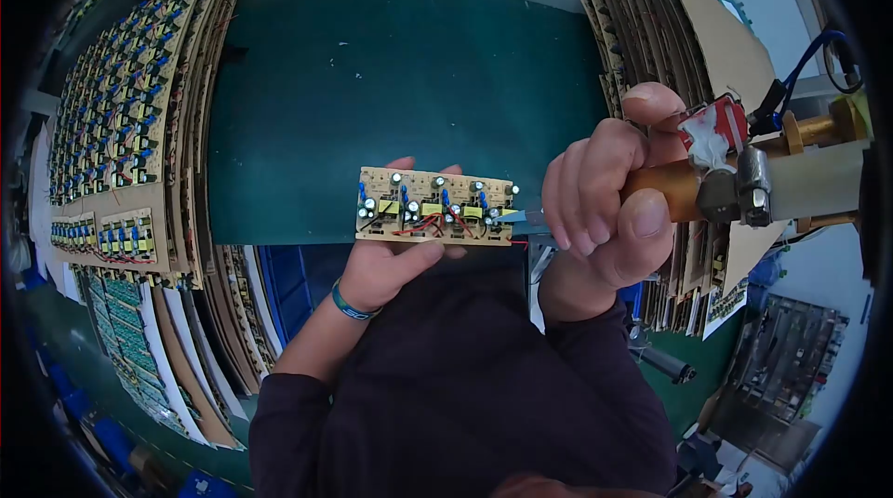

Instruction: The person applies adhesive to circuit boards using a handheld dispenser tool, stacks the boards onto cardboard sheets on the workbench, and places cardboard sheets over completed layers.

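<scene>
My left hand (383,267) grips a tan circuit board (400,230) from its near side, thumb along the near edge and fingertips showing past the far edge. The board carries yellow transformers, capacitors, blue parts and red and black wires. My right hand (609,186) is closed around a tool with an amber cylindrical body (662,191) and a red part on top wrapped in white material. A blue-grey tip (523,217) reaches from beneath my right fingers to the board's right end. Whether it touches a component I cannot tell.
Tall stacks of boards on cardboard sheets stand left (121,98) and right (642,42) of the dark green work surface (409,61). More green boards (130,340) lie at lower left. A cable (809,56) and metal fittings run off to the right.
</scene>
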Tool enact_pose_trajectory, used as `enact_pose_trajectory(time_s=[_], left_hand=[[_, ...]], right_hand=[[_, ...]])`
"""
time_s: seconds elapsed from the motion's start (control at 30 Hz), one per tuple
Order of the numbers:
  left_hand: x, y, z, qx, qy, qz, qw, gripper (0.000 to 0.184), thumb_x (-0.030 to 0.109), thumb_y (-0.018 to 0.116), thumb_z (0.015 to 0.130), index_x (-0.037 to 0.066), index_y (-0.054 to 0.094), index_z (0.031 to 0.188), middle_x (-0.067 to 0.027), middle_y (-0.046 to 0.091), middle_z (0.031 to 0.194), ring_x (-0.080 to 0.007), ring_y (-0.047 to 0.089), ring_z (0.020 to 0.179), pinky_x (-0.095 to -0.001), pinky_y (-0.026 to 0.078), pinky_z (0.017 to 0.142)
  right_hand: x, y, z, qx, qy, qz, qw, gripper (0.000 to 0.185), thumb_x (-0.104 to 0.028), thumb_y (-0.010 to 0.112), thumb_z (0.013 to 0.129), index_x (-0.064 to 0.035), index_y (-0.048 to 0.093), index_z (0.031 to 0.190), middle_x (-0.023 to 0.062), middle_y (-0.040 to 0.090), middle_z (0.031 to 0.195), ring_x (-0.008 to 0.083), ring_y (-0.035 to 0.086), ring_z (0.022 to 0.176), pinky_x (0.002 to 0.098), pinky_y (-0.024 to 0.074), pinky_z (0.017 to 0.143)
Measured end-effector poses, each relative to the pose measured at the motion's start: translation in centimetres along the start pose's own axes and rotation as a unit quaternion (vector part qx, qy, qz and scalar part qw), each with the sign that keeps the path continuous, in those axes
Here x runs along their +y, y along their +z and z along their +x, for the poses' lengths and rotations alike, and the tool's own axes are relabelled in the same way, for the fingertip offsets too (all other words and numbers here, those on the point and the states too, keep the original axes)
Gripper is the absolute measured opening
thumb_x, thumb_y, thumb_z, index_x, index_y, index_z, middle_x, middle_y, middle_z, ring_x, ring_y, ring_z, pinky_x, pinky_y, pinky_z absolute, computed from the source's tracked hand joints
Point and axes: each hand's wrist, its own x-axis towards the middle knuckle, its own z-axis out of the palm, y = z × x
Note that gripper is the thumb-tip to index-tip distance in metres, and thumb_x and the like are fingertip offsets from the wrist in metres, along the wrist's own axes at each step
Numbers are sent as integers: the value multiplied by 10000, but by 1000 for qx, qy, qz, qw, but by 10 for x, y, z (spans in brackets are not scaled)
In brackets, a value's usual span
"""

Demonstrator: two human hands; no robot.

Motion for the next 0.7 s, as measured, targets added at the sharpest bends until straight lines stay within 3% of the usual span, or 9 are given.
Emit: enact_pose_trajectory(time_s=[0.27,0.33,0.47,0.57,0.63,0.7], left_hand=[[-1,3,1,6,-6,-13,1000,836,62,665,802,155,123,1432,-233,301,1428,-310,492,1187,-371,532,825],[-1,-1,1,-17,-9,-27,999,791,-20,621,812,121,130,1416,-203,298,1433,-323,398,1275,-441,451,966],[-7,-1,4,-4,16,15,1000,825,39,665,796,138,137,1422,-239,302,1425,-324,444,1236,-415,484,917],[-9,0,6,-8,26,48,998,820,21,662,793,112,137,1416,-244,308,1421,-323,415,1262,-425,433,981],[-10,-1,7,-35,11,37,999,793,-81,585,792,113,133,1414,-202,301,1436,-285,370,1300,-430,367,1042],[-11,0,8,-36,13,54,998,790,-81,587,792,107,134,1412,-201,310,1432,-280,379,1294,-424,370,1039]], right_hand=[[1,-4,-1,1,9,-9,1000,523,-241,637,870,-29,355,1256,-15,435,575,73,407,393,212,382,353],[2,-4,-1,4,6,-7,1000,547,-246,630,875,-20,333,1275,-11,440,583,73,413,398,213,385,353],[1,-4,1,1,-7,-17,1000,600,-257,617,885,-5,282,1314,-3,450,603,76,421,407,218,376,346],[-4,-3,5,-13,-4,-16,1000,634,-269,607,892,1,246,1337,3,457,618,82,428,412,220,379,356],[-4,0,7,-19,7,-31,999,637,-280,611,890,1,251,1334,4,461,617,81,432,417,220,391,373],[-2,2,8,-28,7,-38,999,641,-290,616,888,1,255,1331,5,464,617,81,435,422,219,401,389]])
